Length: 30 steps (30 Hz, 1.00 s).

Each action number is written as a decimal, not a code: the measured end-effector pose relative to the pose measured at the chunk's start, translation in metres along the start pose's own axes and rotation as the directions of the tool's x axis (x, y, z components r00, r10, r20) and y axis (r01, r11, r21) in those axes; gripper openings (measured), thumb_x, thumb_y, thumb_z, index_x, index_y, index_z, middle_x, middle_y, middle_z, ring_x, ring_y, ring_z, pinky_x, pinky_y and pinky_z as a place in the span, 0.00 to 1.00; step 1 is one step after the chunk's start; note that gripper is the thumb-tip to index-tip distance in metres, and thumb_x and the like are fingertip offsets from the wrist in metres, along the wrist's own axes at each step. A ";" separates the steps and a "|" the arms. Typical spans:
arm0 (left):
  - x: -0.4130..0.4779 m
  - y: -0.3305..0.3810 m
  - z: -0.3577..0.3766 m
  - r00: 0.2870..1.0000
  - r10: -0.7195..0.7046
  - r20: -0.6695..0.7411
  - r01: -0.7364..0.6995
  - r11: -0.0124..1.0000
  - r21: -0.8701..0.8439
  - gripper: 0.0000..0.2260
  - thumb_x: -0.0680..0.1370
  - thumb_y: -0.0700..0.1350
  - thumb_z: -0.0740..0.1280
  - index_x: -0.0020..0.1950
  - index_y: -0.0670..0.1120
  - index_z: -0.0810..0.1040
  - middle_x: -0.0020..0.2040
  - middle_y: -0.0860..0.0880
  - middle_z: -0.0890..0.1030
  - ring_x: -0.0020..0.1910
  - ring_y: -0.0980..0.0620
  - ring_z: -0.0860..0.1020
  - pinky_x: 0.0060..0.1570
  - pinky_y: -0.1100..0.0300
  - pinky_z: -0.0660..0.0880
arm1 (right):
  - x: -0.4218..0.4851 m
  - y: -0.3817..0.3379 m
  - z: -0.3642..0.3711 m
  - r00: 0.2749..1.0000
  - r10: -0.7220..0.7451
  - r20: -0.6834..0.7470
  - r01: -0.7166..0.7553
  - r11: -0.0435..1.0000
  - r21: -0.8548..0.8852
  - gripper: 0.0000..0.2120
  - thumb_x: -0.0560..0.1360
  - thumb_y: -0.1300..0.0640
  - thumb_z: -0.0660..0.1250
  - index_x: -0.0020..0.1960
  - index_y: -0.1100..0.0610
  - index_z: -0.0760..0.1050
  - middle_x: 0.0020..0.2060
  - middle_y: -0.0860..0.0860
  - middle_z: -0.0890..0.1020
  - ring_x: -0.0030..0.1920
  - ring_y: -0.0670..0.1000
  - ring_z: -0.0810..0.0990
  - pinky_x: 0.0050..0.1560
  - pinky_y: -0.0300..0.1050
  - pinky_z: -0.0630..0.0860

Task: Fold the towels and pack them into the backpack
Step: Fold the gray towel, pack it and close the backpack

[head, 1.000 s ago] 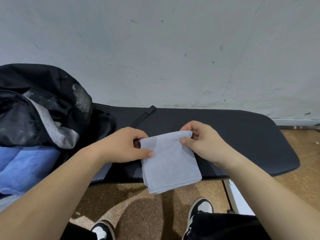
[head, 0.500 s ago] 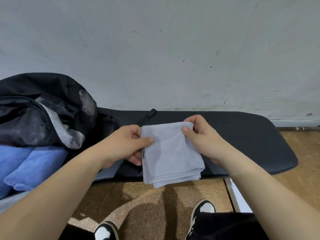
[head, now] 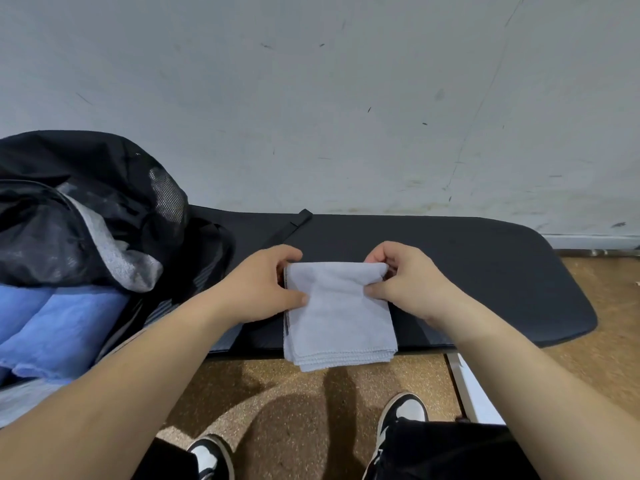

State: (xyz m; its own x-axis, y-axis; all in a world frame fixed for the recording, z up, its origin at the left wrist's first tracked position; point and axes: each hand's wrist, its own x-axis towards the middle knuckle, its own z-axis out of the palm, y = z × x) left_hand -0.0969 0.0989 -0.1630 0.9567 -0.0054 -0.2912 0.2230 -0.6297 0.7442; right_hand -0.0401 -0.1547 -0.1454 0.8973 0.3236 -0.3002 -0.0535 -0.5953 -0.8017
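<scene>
A small pale grey towel (head: pixel 337 317), folded into several layers, hangs over the front edge of the black bench. My left hand (head: pixel 258 289) pinches its upper left corner and my right hand (head: pixel 405 282) pinches its upper right corner. The black backpack (head: pixel 104 195) stands open at the left on the bench, its mouth facing me. Blue folded towels (head: pixel 59 327) lie inside it, under a grey lining flap.
The black padded bench (head: pixel 485 271) runs along a grey wall (head: pixel 311 98). A black strap (head: pixel 291 226) lies on the bench behind my left hand. Below are a brown speckled floor, my two black-and-white shoes and a white bench leg (head: pixel 464 382).
Both hands drew the towel's top corners closer together and slightly down. The towel now hangs squarer with its layered edges aligned. The view shifted a little to the left.
</scene>
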 end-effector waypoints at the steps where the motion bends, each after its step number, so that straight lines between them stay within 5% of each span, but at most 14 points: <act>1: 0.001 0.001 0.000 1.000 0.018 -0.004 -0.018 1.000 0.025 0.20 0.71 0.45 0.80 0.61 0.55 0.81 0.53 0.58 0.83 0.52 0.59 0.81 0.57 0.57 0.78 | -0.001 0.001 -0.001 1.000 -0.013 -0.010 0.013 0.999 0.030 0.12 0.70 0.70 0.72 0.47 0.56 0.79 0.45 0.56 0.85 0.42 0.51 0.81 0.42 0.47 0.80; 4: 0.001 0.006 0.000 0.994 0.083 -0.068 -0.079 0.995 0.063 0.10 0.71 0.45 0.79 0.47 0.57 0.83 0.45 0.58 0.83 0.45 0.60 0.81 0.48 0.58 0.78 | -0.005 0.004 -0.005 0.997 -0.064 -0.032 0.067 0.993 0.101 0.13 0.69 0.72 0.72 0.45 0.55 0.79 0.45 0.55 0.85 0.43 0.56 0.83 0.45 0.54 0.84; 8: -0.012 0.013 -0.001 0.959 0.199 -0.201 -0.186 0.979 0.084 0.11 0.73 0.44 0.77 0.48 0.59 0.82 0.47 0.60 0.81 0.47 0.61 0.79 0.49 0.61 0.77 | -0.018 0.005 -0.014 0.987 -0.159 -0.016 0.160 0.981 0.112 0.14 0.70 0.71 0.74 0.47 0.54 0.80 0.46 0.50 0.86 0.51 0.56 0.84 0.53 0.53 0.83; 13: -0.036 0.006 0.006 0.967 0.244 -0.074 -0.249 0.967 -0.058 0.11 0.71 0.49 0.76 0.51 0.59 0.83 0.52 0.59 0.82 0.49 0.54 0.84 0.52 0.50 0.83 | -0.030 0.017 -0.021 0.982 -0.164 0.099 0.154 0.983 0.098 0.14 0.66 0.66 0.78 0.46 0.51 0.82 0.51 0.55 0.85 0.54 0.63 0.83 0.59 0.63 0.80; 16: -0.043 0.005 0.011 0.958 0.273 -0.088 -0.275 0.961 -0.014 0.07 0.76 0.58 0.72 0.48 0.57 0.84 0.52 0.59 0.80 0.48 0.54 0.82 0.50 0.55 0.80 | -0.035 0.020 -0.021 0.978 -0.166 0.127 0.157 0.984 0.081 0.11 0.67 0.49 0.82 0.42 0.53 0.83 0.51 0.49 0.84 0.55 0.52 0.84 0.61 0.50 0.80; 18: -0.044 0.005 0.015 0.954 0.284 -0.093 -0.283 0.959 0.027 0.03 0.78 0.52 0.73 0.45 0.56 0.84 0.51 0.58 0.80 0.44 0.57 0.79 0.47 0.60 0.75 | -0.034 0.019 -0.017 0.977 -0.203 0.069 0.205 0.978 -0.031 0.12 0.70 0.48 0.82 0.38 0.54 0.82 0.49 0.48 0.84 0.51 0.48 0.84 0.54 0.41 0.78; 21: -0.043 0.006 0.020 0.975 0.212 -0.073 -0.203 0.973 0.106 0.08 0.74 0.49 0.79 0.47 0.57 0.81 0.50 0.58 0.76 0.40 0.61 0.76 0.46 0.62 0.72 | -0.029 0.016 -0.008 0.964 -0.260 0.057 0.266 0.941 -0.208 0.12 0.69 0.49 0.83 0.37 0.52 0.81 0.47 0.48 0.82 0.47 0.48 0.82 0.51 0.43 0.77; 23: -0.039 0.008 0.022 0.990 0.115 -0.077 -0.101 0.980 0.172 0.17 0.71 0.53 0.80 0.55 0.58 0.77 0.55 0.61 0.74 0.47 0.62 0.75 0.51 0.60 0.73 | -0.027 0.011 -0.007 0.965 -0.243 0.099 0.261 0.918 -0.298 0.13 0.69 0.50 0.82 0.44 0.49 0.80 0.49 0.46 0.79 0.50 0.45 0.79 0.52 0.42 0.75; 26: -0.035 0.010 0.021 0.999 0.022 0.030 -0.028 0.970 0.243 0.29 0.72 0.58 0.78 0.70 0.58 0.72 0.64 0.60 0.73 0.64 0.55 0.71 0.65 0.54 0.73 | -0.026 0.003 -0.005 0.957 -0.202 0.209 0.271 0.878 -0.395 0.26 0.71 0.50 0.80 0.66 0.45 0.75 0.61 0.41 0.75 0.60 0.41 0.75 0.62 0.37 0.70; 30: -0.036 0.019 0.014 0.996 0.019 0.092 -0.029 0.994 0.109 0.14 0.71 0.50 0.79 0.52 0.58 0.78 0.51 0.57 0.80 0.51 0.56 0.79 0.49 0.53 0.80 | -0.025 -0.015 0.003 0.924 -0.132 0.360 0.292 0.851 -0.436 0.29 0.71 0.53 0.77 0.70 0.43 0.74 0.62 0.39 0.78 0.60 0.41 0.77 0.61 0.39 0.76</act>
State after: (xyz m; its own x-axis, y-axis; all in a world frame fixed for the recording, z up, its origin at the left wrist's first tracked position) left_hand -0.1297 0.0762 -0.1463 0.9395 -0.0881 -0.3311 0.1738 -0.7102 0.6823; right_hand -0.0630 -0.1514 -0.1277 0.6780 0.6422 -0.3576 0.4073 -0.7332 -0.5445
